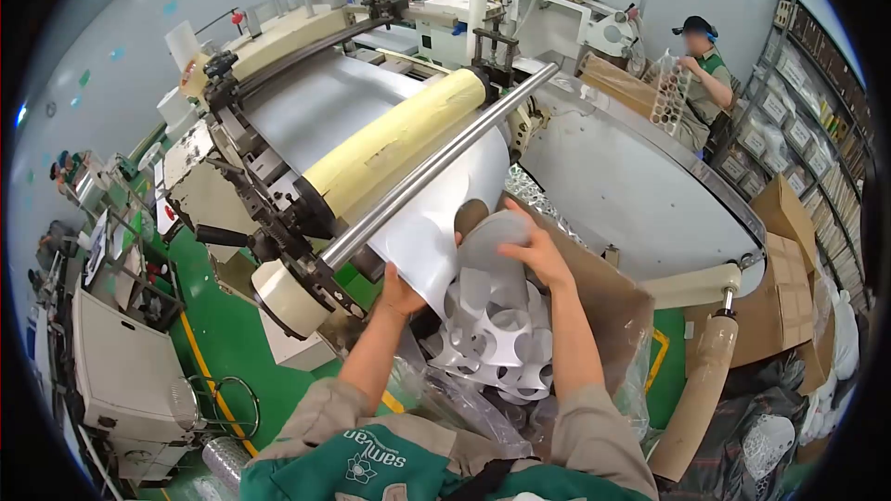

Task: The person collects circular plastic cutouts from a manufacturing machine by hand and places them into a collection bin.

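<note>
A shiny silver sheet [422,239] hangs down from the machine under a steel bar, with a round hole cut in its right part. My left hand [401,293] grips the sheet's lower left edge, its fingers partly hidden behind it. My right hand [536,249] is closed on a grey, round-edged piece of sheet [490,243], thumb and fingers on its right side. Below both hands, perforated silver offcuts [501,339] with rows of round holes pile up in a cardboard box [603,301] lined with clear plastic.
A yellow-covered roller [399,141] and the steel bar [441,162] cross the machine just ahead. A white panel [631,181] stands to the right, with a cardboard tube [696,394] below. At the back right, a person [713,74] holds a perforated sheet beside shelves [798,121].
</note>
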A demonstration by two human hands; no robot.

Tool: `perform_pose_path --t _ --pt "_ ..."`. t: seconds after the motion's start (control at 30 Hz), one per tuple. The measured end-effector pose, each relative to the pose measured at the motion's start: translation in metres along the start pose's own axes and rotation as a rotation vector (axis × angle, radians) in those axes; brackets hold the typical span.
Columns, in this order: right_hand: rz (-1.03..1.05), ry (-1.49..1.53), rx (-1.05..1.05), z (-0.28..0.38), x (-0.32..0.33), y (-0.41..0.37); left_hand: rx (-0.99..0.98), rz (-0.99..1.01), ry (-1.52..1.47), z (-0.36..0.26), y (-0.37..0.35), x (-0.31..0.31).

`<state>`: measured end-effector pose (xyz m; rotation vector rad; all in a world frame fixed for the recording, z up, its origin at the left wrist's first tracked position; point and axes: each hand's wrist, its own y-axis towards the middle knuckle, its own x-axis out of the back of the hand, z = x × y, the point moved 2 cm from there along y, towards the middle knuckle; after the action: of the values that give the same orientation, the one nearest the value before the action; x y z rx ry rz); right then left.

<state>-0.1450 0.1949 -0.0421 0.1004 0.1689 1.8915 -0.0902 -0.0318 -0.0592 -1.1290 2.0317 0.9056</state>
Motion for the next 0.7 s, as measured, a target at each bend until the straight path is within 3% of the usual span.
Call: perform_pose_path --t 0.07,0.1,0.13,0.2,0.27,0.3,0.33,0.37,0.4,0.43,0.47,0.53,0.57,0.6,0.63,0.67,0.7 --pt "0.168 -0.73 0.385 0.033 -0.015 0.019 -0.008 0.084 -0.185 0.007 -0.003 -0.005" --pt "0.246 -1.092 0.578 0.041 -0.023 0.023 -0.034 0.009 -0.206 0.009 -0.004 -0.006" --pt "0.339 -1.071 0.588 0.037 -0.024 0.028 -0.059 -0.068 -0.231 0.009 -0.007 -0.008" --pt "0.446 -1.326 0.305 0.021 -0.022 0.029 -0.004 -0.107 -0.173 0.014 -0.013 0.012" --pt "0.195 -1.014 0.318 0.001 0.005 -0.003 0.018 -0.056 -0.09 0.007 -0.014 0.02" --pt "-0.019 -0.914 0.268 -0.014 0.021 -0.025 -0.11 -0.29 -0.268 0.005 -0.016 0.031" --pt "-0.225 -0.807 0.22 -0.035 0.037 -0.053 -0.101 -0.288 -0.271 0.002 -0.016 0.035" --pt "-0.387 -0.531 -0.087 -0.084 0.062 -0.08 -0.091 -0.288 -0.275 -0.003 -0.017 0.039" --pt "-0.461 -0.361 -0.198 -0.107 0.074 -0.107 -0.08 -0.291 -0.279 -0.005 -0.019 0.043" --pt "-0.469 -0.589 -0.361 -0.128 0.087 -0.131 -0.101 -0.266 -0.314 -0.002 -0.022 0.057" --pt "-0.404 -0.689 -0.416 -0.141 0.094 -0.15 -0.098 -0.092 -0.35 -0.001 -0.022 0.058" --pt "-0.29 -0.889 -0.507 -0.151 0.104 -0.168 -0.142 -0.138 -0.426 0.014 -0.025 0.083" --pt "-0.242 -0.933 -0.536 -0.143 0.106 -0.164 -0.127 -0.2 -0.293 0.021 -0.02 0.094" --pt "-0.335 -0.938 -0.292 -0.133 0.106 -0.152 -0.113 -0.265 -0.161 0.029 -0.019 0.106" --pt "-0.421 -0.933 -0.051 -0.12 0.101 -0.134 -0.097 -0.333 -0.029 0.034 -0.018 0.111" --pt "-0.354 -0.611 -0.203 -0.074 0.084 -0.109 -0.058 -0.243 -0.09 0.03 -0.012 0.1" --pt "-0.238 -0.38 -0.186 -0.039 0.068 -0.082 -0.021 -0.157 -0.152 0.021 -0.002 0.08"
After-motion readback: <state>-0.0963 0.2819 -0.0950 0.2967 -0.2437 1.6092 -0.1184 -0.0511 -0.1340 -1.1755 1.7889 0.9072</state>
